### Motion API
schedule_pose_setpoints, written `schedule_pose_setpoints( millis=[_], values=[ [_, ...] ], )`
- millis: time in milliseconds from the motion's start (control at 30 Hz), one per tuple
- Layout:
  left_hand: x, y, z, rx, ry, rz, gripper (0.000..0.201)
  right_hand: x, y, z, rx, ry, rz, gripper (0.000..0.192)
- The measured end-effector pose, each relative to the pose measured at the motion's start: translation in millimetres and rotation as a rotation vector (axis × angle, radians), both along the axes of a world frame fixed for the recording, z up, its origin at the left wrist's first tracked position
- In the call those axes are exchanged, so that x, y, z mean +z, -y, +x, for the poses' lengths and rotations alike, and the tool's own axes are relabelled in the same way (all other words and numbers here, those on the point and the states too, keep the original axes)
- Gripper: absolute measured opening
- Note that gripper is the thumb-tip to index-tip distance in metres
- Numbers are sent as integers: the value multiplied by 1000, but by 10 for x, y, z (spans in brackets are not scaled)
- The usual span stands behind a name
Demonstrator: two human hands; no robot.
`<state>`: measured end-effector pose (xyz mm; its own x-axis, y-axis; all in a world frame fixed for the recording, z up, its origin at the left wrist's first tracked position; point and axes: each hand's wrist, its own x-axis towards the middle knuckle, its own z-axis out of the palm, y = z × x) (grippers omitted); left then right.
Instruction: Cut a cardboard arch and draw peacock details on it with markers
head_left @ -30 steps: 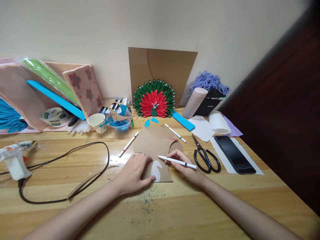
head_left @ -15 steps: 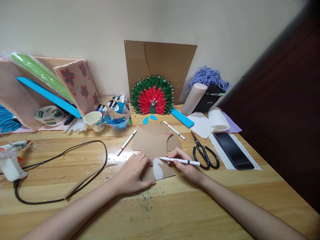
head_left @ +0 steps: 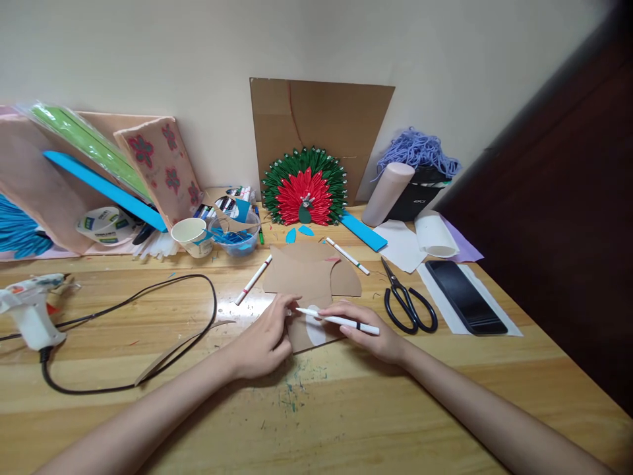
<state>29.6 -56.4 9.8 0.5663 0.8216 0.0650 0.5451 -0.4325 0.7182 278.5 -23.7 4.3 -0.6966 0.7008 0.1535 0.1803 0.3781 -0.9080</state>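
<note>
My right hand (head_left: 368,328) grips a white marker (head_left: 349,323) with a black band, its thin tip pointing left at my left fingers. My left hand (head_left: 267,336) is closed in a pinch beside that tip. A small white piece (head_left: 289,312), which looks like the marker's cap, shows at its fingertips. Beneath both hands lies a piece of brown cardboard (head_left: 301,340). On it rests a white paper cutout (head_left: 315,333) with a rounded body, partly covered by the marker and right hand.
Black-handled scissors (head_left: 408,300) and a phone (head_left: 465,297) lie to the right. White markers (head_left: 254,280) flank the cardboard. A glue gun (head_left: 32,310) with a looping cord (head_left: 212,297) is at left. Behind stand a paper cup (head_left: 190,239), a plastic tub (head_left: 235,239) and a red-green peacock (head_left: 305,188).
My left hand has lifted from flat on the cardboard into a pinch. My right hand has brought the marker left, its tip now at my left fingers.
</note>
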Motion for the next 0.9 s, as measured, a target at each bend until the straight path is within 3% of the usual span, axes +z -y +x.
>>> schedule_pose_setpoints(
  millis=[200,533,767,900],
  values=[
    [19,25,15,-74,-32,33,69,16,20,-28,101,61,30,33],
    [-29,45,53,-91,-76,108,74,-39,60,-18,76,26,154,33],
    [-37,37,47,-144,-100,74,88,-10,93,-79,143,18,205,35],
    [-4,20,33,-145,-43,40,90,-38,149,-90,82,60,205,31]
  ],
)
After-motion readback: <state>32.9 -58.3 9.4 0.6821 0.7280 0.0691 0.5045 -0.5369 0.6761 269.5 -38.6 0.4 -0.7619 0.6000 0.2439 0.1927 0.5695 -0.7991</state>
